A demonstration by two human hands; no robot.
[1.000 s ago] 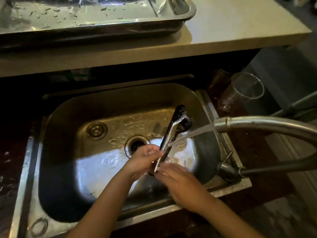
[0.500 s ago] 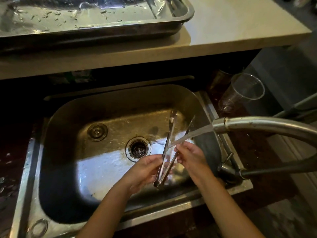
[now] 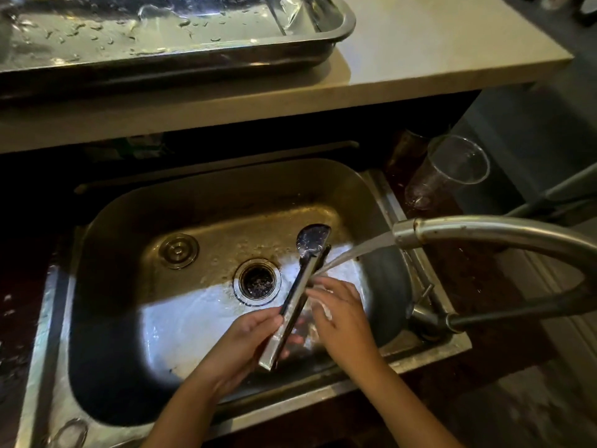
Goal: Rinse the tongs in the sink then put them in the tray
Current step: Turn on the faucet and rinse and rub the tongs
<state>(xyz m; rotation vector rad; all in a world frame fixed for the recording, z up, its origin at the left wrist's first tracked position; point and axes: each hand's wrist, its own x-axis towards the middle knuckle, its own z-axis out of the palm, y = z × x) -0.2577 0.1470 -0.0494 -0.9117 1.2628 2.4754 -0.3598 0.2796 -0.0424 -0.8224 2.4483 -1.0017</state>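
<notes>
Tongs (image 3: 298, 294): metal, arms closed together, spoon-shaped dark tips pointing away from me, hinge end toward me. Head view, the only one I have. Location: over the basin of the sink (image 3: 106, 240), right of the drain (image 3: 257, 280), with the stream from the faucet (image 3: 484, 232) striking the arms just below the tips.

Left hand (image 3: 245, 344): curled around the handle end, fingers and thumb pinching both arms shut.

Right hand (image 3: 339, 315): fingers (image 3: 318, 284) extended loosely against the far side of the arms where the water lands; I read this as rubbing, not gripping. Whether it closes on anything I cannot tell.

Tray (image 3: 336, 43): steel, wet with droplets, on the table (image 3: 436, 59) behind the sink, well apart from the tongs.

Clear cup (image 3: 452, 171): lying tilted beside the sink rim on the right, near the faucet.

Handling, my judgement: light, stiff, springy; arms will likely want to open if the pinch eases. Wet polished metal, so slippery. Best hold is the handle end near the hinge, both arms squeezed together, as my left hand has it.

Status, my judgement: rinse step in hand; transfer to tray not yet done. Risk: dripping over the table edge, or clipping the faucet on the lift.
</notes>
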